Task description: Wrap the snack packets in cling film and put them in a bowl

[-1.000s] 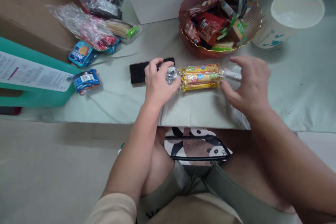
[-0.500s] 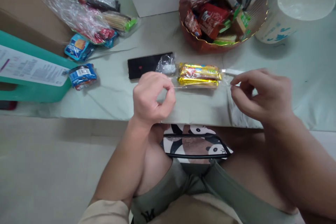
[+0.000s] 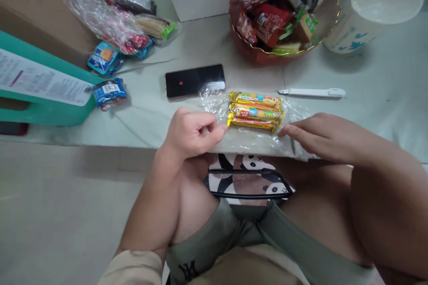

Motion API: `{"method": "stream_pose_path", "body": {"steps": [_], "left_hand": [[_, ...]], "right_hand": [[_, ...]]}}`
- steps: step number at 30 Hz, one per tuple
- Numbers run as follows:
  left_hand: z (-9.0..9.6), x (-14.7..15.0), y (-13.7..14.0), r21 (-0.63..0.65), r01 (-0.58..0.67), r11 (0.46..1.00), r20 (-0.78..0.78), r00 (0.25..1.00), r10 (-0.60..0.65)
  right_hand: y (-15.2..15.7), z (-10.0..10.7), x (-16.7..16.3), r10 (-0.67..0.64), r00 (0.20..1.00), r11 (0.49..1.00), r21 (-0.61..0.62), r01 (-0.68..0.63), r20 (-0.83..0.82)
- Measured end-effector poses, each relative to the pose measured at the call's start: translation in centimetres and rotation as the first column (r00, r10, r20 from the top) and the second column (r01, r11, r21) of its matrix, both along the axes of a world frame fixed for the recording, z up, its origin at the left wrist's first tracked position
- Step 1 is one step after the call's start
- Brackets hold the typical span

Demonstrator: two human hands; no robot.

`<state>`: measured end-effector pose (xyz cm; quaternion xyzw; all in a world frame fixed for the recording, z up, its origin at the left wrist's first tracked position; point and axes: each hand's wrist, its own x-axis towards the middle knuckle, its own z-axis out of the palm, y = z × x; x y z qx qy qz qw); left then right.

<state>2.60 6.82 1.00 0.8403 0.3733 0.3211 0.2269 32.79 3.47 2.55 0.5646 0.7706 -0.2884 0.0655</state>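
Several yellow-wrapped snack bars [image 3: 257, 111] lie side by side on a spread clear plastic wrap [image 3: 245, 139] close to the table's front edge. My left hand [image 3: 192, 132] is closed at the left end of the bars, thumb and forefinger on the wrap's edge. To the right of the bars, my right hand [image 3: 317, 136] lies low over the wrap with its fingers stretched out, fingertips touching the film. Beyond that hand rests a white utility knife [image 3: 312, 93]. Behind the wrap's left side is a black phone [image 3: 195, 81].
A reddish bowl [image 3: 239, 46] with a gold rim holds wrapped snacks, and a white tub [image 3: 347, 31] stands beside it. Bagged snacks [image 3: 117, 26] and a blue packet [image 3: 110, 93] lie left, near a green container [image 3: 67, 113] and a cardboard box [image 3: 40, 4].
The plastic wrap has come down flat and spread around the bars, nearer the front edge. My right hand has lowered and straightened its fingers, exposing the utility knife.
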Motion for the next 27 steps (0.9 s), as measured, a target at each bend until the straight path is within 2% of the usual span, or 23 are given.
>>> {"method": "stream_pose_path", "body": {"steps": [3, 6, 8, 10, 13, 15, 18, 21, 23, 25, 27], "left_hand": [[-0.1, 0.2, 0.0, 0.018, -0.209, 0.978, 0.009, 0.978, 0.209], [-0.4, 0.0, 0.5, -0.022, -0.366, 0.931, -0.016, 0.931, 0.365], [-0.5, -0.3, 1.0, -0.053, -0.443, 0.895, -0.037, 0.897, 0.441], [-0.6, -0.7, 1.2, -0.060, -0.421, 0.905, -0.048, 0.907, 0.418], [-0.7, -0.8, 1.1, -0.036, -0.214, 0.976, -0.141, 0.968, 0.207], [-0.9, -0.6, 0.8, -0.058, -0.102, 0.993, -0.245, 0.966, 0.085], [-1.5, 0.0, 0.8, -0.047, -0.124, 0.991, -0.298, 0.949, 0.104], [-2.1, 0.4, 1.3, 0.014, -0.187, 0.982, -0.161, 0.969, 0.186], [-2.2, 0.7, 1.6, -0.007, -0.229, 0.973, -0.011, 0.973, 0.228], [-2.2, 1.2, 1.8, -0.107, -0.303, 0.947, 0.107, 0.944, 0.314], [-2.4, 1.8, 2.0, -0.259, -0.384, 0.886, 0.177, 0.883, 0.435]], "right_hand": [[-0.3, -0.5, 0.4, -0.051, 0.988, 0.997, 0.057, 0.043, 0.148], [-0.6, -1.4, 0.9, -0.118, 0.978, 0.967, 0.243, 0.074, 0.171], [-0.8, -1.7, 1.1, -0.137, 0.978, 0.943, 0.322, 0.080, 0.156], [-0.9, -1.7, 1.2, -0.139, 0.983, 0.927, 0.364, 0.087, 0.119], [-0.8, -1.2, 0.7, -0.200, 0.976, 0.912, 0.381, 0.153, 0.088], [-0.6, -0.7, 0.2, -0.255, 0.962, 0.914, 0.351, 0.205, 0.102], [-0.3, -0.3, -0.3, -0.292, 0.949, 0.917, 0.317, 0.242, 0.121], [-0.3, -0.5, -0.4, -0.289, 0.957, 0.896, 0.362, 0.258, 0.033], [-0.4, -0.6, -0.5, -0.275, 0.959, 0.868, 0.411, 0.278, -0.067], [-0.6, -0.6, -0.9, -0.263, 0.952, 0.847, 0.435, 0.305, -0.154], [-0.9, -0.5, -1.9, -0.217, 0.948, 0.853, 0.427, 0.300, -0.231]]}}
